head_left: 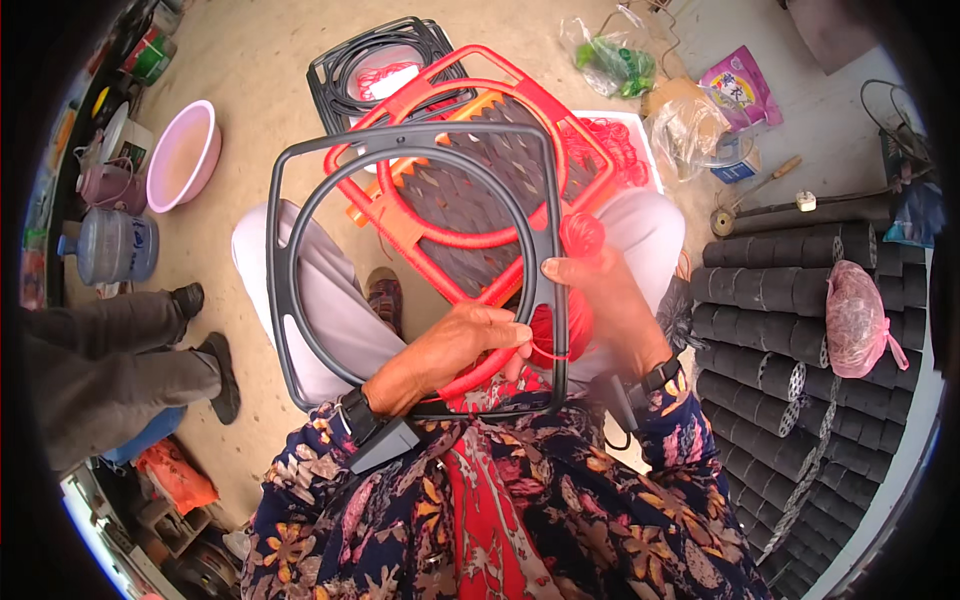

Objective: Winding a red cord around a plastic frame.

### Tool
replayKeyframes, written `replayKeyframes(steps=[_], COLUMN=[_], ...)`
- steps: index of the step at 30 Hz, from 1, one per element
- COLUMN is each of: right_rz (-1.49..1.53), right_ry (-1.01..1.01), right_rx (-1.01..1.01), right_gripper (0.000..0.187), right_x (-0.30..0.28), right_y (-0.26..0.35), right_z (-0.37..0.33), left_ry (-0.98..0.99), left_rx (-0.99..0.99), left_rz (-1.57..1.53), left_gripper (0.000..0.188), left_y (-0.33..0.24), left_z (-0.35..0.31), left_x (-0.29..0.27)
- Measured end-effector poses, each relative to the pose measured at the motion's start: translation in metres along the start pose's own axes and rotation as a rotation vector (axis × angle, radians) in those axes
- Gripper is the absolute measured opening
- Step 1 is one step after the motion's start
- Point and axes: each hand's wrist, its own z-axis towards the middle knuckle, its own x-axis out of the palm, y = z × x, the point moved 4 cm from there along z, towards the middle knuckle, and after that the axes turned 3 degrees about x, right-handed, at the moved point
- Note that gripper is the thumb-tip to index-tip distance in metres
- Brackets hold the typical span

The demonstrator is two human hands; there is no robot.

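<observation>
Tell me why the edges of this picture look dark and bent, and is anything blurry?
Head view: the fisheye lens leaves black corners and curves straight edges, as on the stacked black perforated cylinders at right. Daylight is soft and even, with weak shadows on the sandy floor. The grey square plastic frame and both hands, left and right, look sharp; detail softens only toward the rim.

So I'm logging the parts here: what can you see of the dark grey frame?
The dark grey frame looks like moulded plastic: a rounded square with a ring inside. It stands tilted over the person's lap, in front of a red frame. Red cord wraps its lower right, where the left hand and right hand grip it.
</observation>
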Motion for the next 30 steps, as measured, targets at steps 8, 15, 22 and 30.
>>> replayKeyframes(steps=[8, 15, 22, 30], right_rz=[-0.11, -0.076, -0.136, -0.459], right_ry=[0.013, 0.014, 0.006, 0.344], right_rx=[-0.056, -0.011, -0.031, 0.071], right_gripper=[0.023, 0.019, 0.017, 0.024], right_x=[0.005, 0.001, 0.0, -0.002], right_y=[0.013, 0.006, 0.01, 0.021], right_z=[0.001, 0.006, 0.002, -0.048], left_ry=[0.047, 0.095, 0.145, 0.104], left_rx=[-0.023, -0.073, -0.002, 0.08], left_rz=[-0.193, -0.337, -0.235, -0.18], left_gripper=[0.062, 0.074, 0.034, 0.028], left_y=[0.001, 0.008, 0.003, -0.017], left_z=[0.006, 0.009, 0.005, 0.005], left_x=[-0.003, -0.005, -0.002, -0.002])
